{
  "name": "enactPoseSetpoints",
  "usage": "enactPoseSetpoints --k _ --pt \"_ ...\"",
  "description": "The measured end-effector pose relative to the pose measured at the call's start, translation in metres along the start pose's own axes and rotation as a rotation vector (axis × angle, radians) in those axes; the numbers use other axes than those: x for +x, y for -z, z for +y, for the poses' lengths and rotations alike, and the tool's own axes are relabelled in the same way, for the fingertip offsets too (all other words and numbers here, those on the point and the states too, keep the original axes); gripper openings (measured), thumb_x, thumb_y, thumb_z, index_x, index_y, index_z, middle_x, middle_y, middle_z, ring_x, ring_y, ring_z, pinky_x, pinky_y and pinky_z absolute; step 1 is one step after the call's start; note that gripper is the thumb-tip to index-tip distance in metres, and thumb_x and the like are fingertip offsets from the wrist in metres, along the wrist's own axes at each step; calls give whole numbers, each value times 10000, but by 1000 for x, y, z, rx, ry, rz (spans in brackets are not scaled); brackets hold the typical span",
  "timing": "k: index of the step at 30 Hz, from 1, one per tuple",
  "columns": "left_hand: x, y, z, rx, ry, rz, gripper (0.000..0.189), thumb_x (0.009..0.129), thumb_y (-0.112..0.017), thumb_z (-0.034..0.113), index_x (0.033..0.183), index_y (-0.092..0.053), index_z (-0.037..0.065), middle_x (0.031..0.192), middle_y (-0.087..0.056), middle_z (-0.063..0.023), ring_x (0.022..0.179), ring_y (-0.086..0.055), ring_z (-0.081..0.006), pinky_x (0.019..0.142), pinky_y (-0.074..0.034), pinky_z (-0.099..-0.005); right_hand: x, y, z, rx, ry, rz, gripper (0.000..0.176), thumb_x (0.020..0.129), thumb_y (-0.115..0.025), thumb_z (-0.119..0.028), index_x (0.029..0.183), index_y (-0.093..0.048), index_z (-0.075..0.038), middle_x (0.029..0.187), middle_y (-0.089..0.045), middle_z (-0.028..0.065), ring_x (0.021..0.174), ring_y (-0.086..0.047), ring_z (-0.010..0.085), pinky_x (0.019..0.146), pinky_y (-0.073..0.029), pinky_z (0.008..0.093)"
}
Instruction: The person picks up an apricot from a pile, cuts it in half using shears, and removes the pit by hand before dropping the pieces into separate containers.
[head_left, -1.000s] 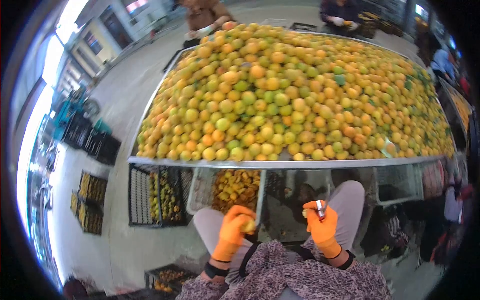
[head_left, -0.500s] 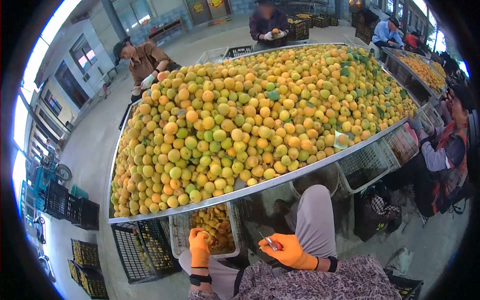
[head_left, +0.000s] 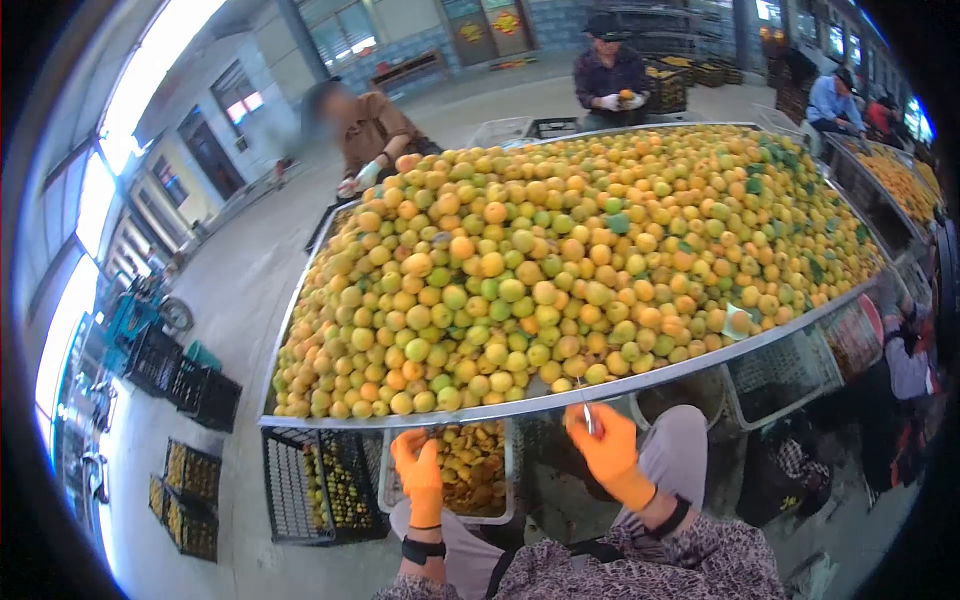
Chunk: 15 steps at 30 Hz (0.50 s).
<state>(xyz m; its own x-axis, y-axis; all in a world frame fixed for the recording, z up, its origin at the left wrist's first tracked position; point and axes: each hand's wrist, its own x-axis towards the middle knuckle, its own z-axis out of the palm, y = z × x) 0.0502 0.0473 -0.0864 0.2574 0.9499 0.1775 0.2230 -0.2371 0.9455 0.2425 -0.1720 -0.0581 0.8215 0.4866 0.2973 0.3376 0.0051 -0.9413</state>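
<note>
Yellow-green fruit is heaped on a metal-edged table in front of me. My left hand, in an orange glove, is above the left side of a pale crate of split fruit. Its fingers are apart and no fruit shows in them. My right hand, also gloved in orange, is closed around a small knife with a red handle. The blade points up toward the table's near edge, beside the lowest fruit.
Black crates stand left of the pale crate, one with green fruit. Pale baskets sit under the table's right side. A person in brown and another in dark clothing are at the far side; others sit at the right.
The view has shifted, so the table appears further right. My right hand has moved up toward the table edge with the knife. The fruit piece at my left fingers is gone, and they have spread.
</note>
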Motion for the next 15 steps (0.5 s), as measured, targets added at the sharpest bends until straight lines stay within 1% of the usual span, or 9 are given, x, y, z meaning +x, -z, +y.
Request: enactPoseSetpoints --k 2,4,5,6,8,11,12,14,15 --pt "7 -5 8 -82 -34 -6 255 758 -647 32 1006 -588 13 1031 -526 -92 917 -578 -216 853 -450 -338 31 -8 -4 -33 -70 28 246 820 -708 -140 1041 -665 -42 605 -517 -24 541 -433 62 501 -375 230" --pt "11 -10 21 -5 -110 -13 217 784 -625 31 997 -589 12 976 -548 -79 908 -576 -196 839 -450 -316 43 -14 -8 138 -200 112 278 828 -699 -137 1075 -650 -20 592 -499 -21 530 -432 65 500 -377 241" --pt "13 -13 24 -13 -116 -22 217 790 -621 35 1003 -590 11 954 -566 -78 893 -576 -190 828 -454 -313 44 -13 -6 275 -240 102 222 855 -675 -156 1015 -654 -4 589 -504 -12 466 -428 73 447 -371 246" --pt "15 -18 26 -21 -124 -33 218 795 -617 38 1009 -591 10 932 -583 -77 878 -576 -183 817 -457 -309 40 -8 -8 283 -234 91 222 855 -675 -156 1015 -654 -4 589 -504 -12 466 -428 73 447 -371 246" --pt "12 -32 38 -3 -146 -53 192 813 -612 57 998 -605 5 883 -626 -86 821 -593 -180 770 -476 -311 25 6 -20 427 -536 -50 181 876 -648 -170 945 -649 -3 591 -522 7 402 -426 83 381 -350 242" --pt "15 -66 39 16 -156 -225 152 840 -596 57 980 -622 3 865 -655 -97 801 -618 -187 754 -485 -309 -2 12 -15 467 -640 -146 158 885 -628 -171 902 -638 -14 588 -533 27 355 -415 92 335 -316 244" --pt "11 -78 39 -22 -177 -313 182 849 -588 45 1021 -637 11 839 -635 -44 760 -584 -127 695 -470 -268 -10 18 -20 496 -649 -159 166 880 -632 -173 910 -640 -10 592 -534 29 368 -422 87 345 -314 236" --pt "11 -108 44 33 -275 -379 184 858 -590 64 1029 -637 14 862 -650 -57 776 -600 -138 703 -477 -279 -25 24 -19 497 -699 -170 184 879 -635 -192 914 -642 -11 612 -542 31 376 -429 84 351 -325 234" --pt "10 -120 47 61 -275 -420 189 864 -592 91 1034 -637 22 903 -663 -79 813 -624 -167 718 -488 -299 -32 27 -18 497 -697 -160 184 879 -635 -192 914 -642 -11 612 -542 31 376 -429 84 351 -325 234"
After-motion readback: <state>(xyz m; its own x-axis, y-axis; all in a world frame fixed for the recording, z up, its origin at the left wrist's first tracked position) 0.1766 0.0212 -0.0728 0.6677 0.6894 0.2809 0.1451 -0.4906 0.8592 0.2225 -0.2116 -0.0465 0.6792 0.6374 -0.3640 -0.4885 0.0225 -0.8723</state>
